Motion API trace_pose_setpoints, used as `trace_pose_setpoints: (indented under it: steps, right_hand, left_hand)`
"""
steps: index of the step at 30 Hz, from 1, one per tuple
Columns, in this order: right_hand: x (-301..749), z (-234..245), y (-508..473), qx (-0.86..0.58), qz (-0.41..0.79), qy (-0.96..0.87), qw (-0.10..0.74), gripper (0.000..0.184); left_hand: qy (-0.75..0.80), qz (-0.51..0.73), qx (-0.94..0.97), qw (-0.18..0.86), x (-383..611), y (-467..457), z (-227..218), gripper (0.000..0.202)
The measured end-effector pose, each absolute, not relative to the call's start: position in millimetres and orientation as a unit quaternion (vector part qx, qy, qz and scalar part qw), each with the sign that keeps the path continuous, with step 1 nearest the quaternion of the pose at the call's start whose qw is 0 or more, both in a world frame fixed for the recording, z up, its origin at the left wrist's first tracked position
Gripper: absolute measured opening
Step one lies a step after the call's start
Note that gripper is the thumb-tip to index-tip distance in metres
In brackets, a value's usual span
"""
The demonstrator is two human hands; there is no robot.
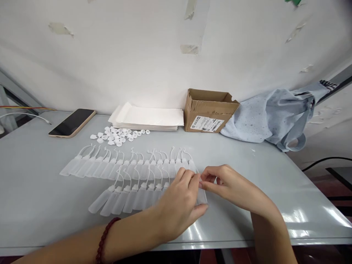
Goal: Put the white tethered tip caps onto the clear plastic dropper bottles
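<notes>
Near the table's front, my left hand [180, 207] reaches over the right end of the front row of small translucent plastic bottles [123, 200], with its fingers bent together. My right hand [229, 185] meets it fingertip to fingertip in a pinch. Between and below the hands shows part of one more translucent bottle [202, 196]; its neck is hidden by my fingers. What the right fingertips pinch is too small to make out. Behind lies a longer row of like bottles [96, 167], each with a thin white curved tube at its neck.
Small white caps [118, 136] lie in a loose pile behind the rows. Farther back are a stack of white paper sheets or envelopes [150, 118], an open cardboard box [210, 113] and a light blue cloth [261, 117]. A phone [73, 123] lies at left, near a white cable [30, 114].
</notes>
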State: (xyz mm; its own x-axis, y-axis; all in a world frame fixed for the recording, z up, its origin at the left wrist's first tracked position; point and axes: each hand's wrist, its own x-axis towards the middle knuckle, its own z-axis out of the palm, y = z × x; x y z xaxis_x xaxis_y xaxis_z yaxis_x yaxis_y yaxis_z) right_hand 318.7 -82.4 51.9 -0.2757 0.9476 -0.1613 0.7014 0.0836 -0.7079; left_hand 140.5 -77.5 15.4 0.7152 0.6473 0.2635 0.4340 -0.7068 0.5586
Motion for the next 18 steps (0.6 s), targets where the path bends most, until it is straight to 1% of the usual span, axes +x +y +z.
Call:
trace_pose_setpoints:
  steps: [5,7,9,11,13,18]
  right_hand:
    - [318.1,50.8,-81.8,-0.594,0.331,-0.73,0.075,0.02]
    - [317.5,49.5,-81.2,-0.595,0.321,-0.734,0.062,0.019]
    - [317.6,48.6,-80.8,-0.592,0.318,-0.737,0.069,0.019]
    - [317.9,49.0,-80.7,-0.591,0.327,-0.731,0.094,0.017]
    - [316.6,50.4,-80.7,-0.593,0.346,-0.714,0.139,0.015]
    - [297.1,46.7,-78.1,-0.58,0.413,-0.632,0.306,0.01]
  left_hand:
    - [0.293,0.199,0.919,0.172,147.9,-80.2,8.6,0.033]
    - [0.288,0.196,0.924,0.16,148.8,-80.7,7.5,0.032]
    - [0.286,0.2,0.924,0.155,148.6,-80.4,7.8,0.034]
    - [0.285,0.211,0.924,0.146,147.4,-78.7,9.7,0.037]
    - [0.283,0.233,0.921,0.129,145.2,-75.4,12.7,0.039]
    - [0.304,0.291,0.903,0.086,135.3,-62.2,21.0,0.037]
